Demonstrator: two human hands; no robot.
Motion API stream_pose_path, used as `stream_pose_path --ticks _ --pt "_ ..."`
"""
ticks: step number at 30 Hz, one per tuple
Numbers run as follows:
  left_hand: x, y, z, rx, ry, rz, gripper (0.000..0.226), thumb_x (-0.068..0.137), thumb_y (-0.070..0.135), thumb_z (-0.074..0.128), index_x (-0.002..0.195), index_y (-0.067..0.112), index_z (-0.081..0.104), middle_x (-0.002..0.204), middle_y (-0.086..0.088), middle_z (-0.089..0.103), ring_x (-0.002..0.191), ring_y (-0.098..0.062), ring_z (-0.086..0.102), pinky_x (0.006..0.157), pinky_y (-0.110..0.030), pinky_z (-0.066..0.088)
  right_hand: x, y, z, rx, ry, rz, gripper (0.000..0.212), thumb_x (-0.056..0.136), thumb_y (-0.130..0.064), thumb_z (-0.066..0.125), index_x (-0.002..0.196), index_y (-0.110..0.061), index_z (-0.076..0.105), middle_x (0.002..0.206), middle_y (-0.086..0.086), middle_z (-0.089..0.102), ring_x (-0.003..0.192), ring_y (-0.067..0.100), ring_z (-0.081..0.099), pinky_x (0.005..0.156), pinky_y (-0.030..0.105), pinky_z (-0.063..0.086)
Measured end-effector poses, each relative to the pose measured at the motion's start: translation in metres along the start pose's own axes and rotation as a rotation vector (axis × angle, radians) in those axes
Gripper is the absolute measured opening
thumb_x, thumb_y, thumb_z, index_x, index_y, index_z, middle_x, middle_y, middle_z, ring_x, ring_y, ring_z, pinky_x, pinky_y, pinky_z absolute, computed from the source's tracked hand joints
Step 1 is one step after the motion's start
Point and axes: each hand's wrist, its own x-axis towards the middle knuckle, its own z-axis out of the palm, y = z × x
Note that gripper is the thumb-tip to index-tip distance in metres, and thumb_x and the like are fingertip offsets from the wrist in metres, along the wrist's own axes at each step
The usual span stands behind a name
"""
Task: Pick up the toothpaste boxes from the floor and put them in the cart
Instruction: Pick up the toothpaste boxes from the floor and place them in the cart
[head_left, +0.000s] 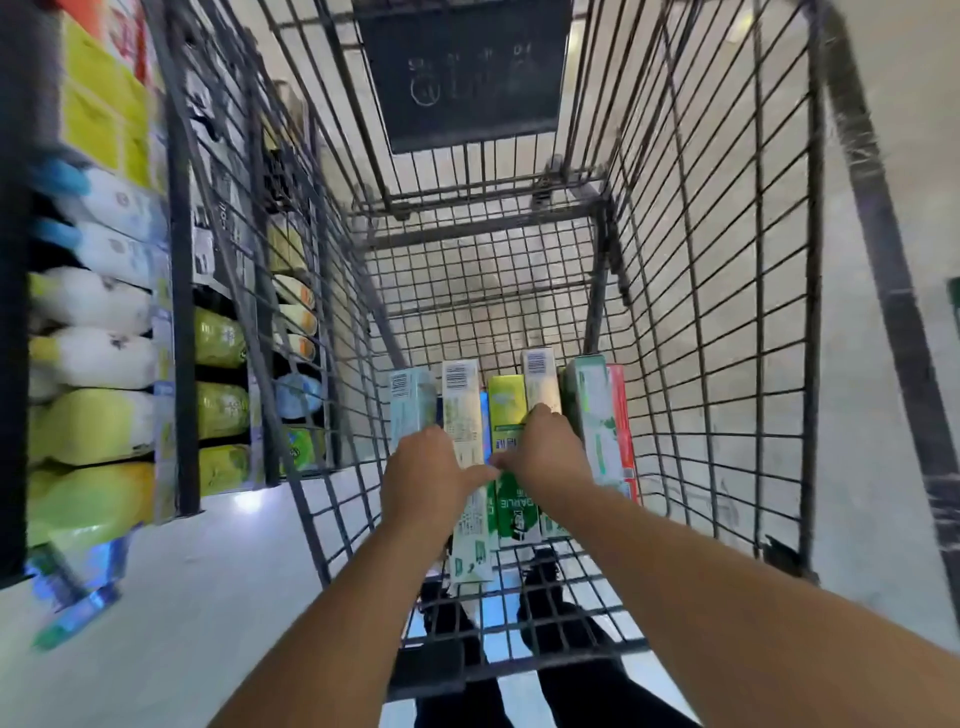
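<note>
Several toothpaste boxes lie side by side, lengthwise, on the wire floor of the dark metal cart. Both my arms reach down into the basket. My left hand rests palm down on the pale boxes at the left of the row, among them a white one. My right hand lies on the green and white boxes in the middle. A green box and a red one sit at the right end. Whether either hand grips a box is hidden by the hands themselves.
Store shelves with bagged and boxed goods stand close along the cart's left side. A few blue-green boxes lie on the pale floor at lower left. My feet in dark shoes show through the cart bottom. Bare floor lies to the right.
</note>
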Motion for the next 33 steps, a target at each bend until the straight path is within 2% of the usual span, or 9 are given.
stream_pose_path --ticks 6,12,15,19,23,25,28,31,33 --pt "-0.023 0.001 -0.028 -0.040 -0.048 0.059 0.049 0.081 0.050 0.075 0.111 0.014 0.061 0.105 -0.004 0.068 0.084 -0.018 0.061 0.055 -0.027 0.042 -0.028 0.000 -0.030 0.002 -0.033 -0.064 0.045 0.085 -0.032 0.075 0.116 -0.008 0.052 0.110 0.009 0.061 0.084 0.022 0.058 0.073 0.031 0.051" --pt "-0.078 0.016 -0.109 -0.037 -0.149 0.139 0.046 0.093 0.056 0.055 0.112 0.015 0.055 0.114 -0.007 0.056 0.110 -0.026 0.059 0.094 -0.039 0.049 -0.093 -0.014 -0.107 -0.064 -0.168 -0.190 0.062 0.088 -0.052 0.066 0.130 -0.009 0.054 0.127 0.011 0.060 0.108 0.024 0.059 0.095 0.036 0.050" --pt "-0.111 0.021 -0.159 0.001 -0.144 0.164 0.060 0.095 0.059 0.049 0.136 0.015 0.050 0.136 -0.009 0.052 0.118 -0.025 0.055 0.099 -0.036 0.046 -0.133 -0.027 -0.149 -0.140 -0.090 -0.307 0.066 0.086 -0.061 0.062 0.130 -0.013 0.055 0.127 0.012 0.061 0.107 0.023 0.060 0.096 0.038 0.050" --pt "-0.167 0.018 -0.221 -0.037 -0.074 0.235 0.063 0.093 0.063 0.047 0.128 0.011 0.052 0.130 -0.011 0.055 0.091 -0.012 0.054 0.077 -0.030 0.043 -0.192 -0.050 -0.197 -0.192 -0.060 -0.459 0.083 0.083 -0.073 0.051 0.141 -0.013 0.046 0.139 0.010 0.055 0.119 0.024 0.057 0.102 0.044 0.047" --pt "-0.222 -0.006 -0.261 -0.101 -0.111 0.189 0.091 0.082 0.080 0.042 0.149 0.018 0.036 0.151 -0.007 0.040 0.130 -0.023 0.048 0.104 -0.039 0.042 -0.251 -0.066 -0.231 -0.311 -0.031 -0.593 0.086 0.085 -0.075 0.042 0.145 -0.014 0.041 0.147 0.009 0.048 0.130 0.025 0.050 0.108 0.043 0.041" --pt "-0.245 -0.018 -0.273 -0.088 -0.118 0.174 0.102 0.073 0.090 0.034 0.146 0.019 0.038 0.152 -0.009 0.040 0.132 -0.025 0.046 0.104 -0.038 0.041 -0.271 -0.069 -0.243 -0.411 0.021 -0.628 0.103 0.074 -0.089 0.031 0.147 -0.015 0.039 0.150 0.008 0.045 0.133 0.025 0.047 0.111 0.044 0.039" --pt "-0.279 -0.037 -0.287 -0.068 -0.096 0.159 0.085 0.089 0.075 0.034 0.147 0.012 0.036 0.155 -0.009 0.035 0.135 -0.026 0.043 0.102 -0.033 0.037 -0.295 -0.077 -0.249 -0.564 0.079 -0.687 0.122 0.060 -0.100 0.013 0.149 -0.019 0.034 0.153 0.009 0.040 0.138 0.027 0.040 0.113 0.048 0.035" --pt "-0.310 -0.066 -0.295 -0.092 -0.052 0.163 0.096 0.072 0.095 0.031 0.130 0.022 0.051 0.145 -0.001 0.045 0.123 -0.017 0.048 0.108 -0.041 0.039 -0.327 -0.096 -0.238 -0.661 0.115 -0.758 0.118 0.063 -0.098 0.014 0.152 -0.022 0.029 0.157 0.009 0.032 0.143 0.029 0.032 0.117 0.050 0.027" --pt "-0.336 -0.088 -0.295 -0.089 -0.001 0.142 0.103 0.068 0.098 0.026 0.137 0.025 0.047 0.150 0.002 0.041 0.132 -0.016 0.042 0.109 -0.037 0.032 -0.353 -0.111 -0.221 -0.711 0.118 -0.830 0.108 0.071 -0.092 0.021 0.153 -0.022 0.028 0.159 0.009 0.030 0.144 0.028 0.030 0.118 0.049 0.026"
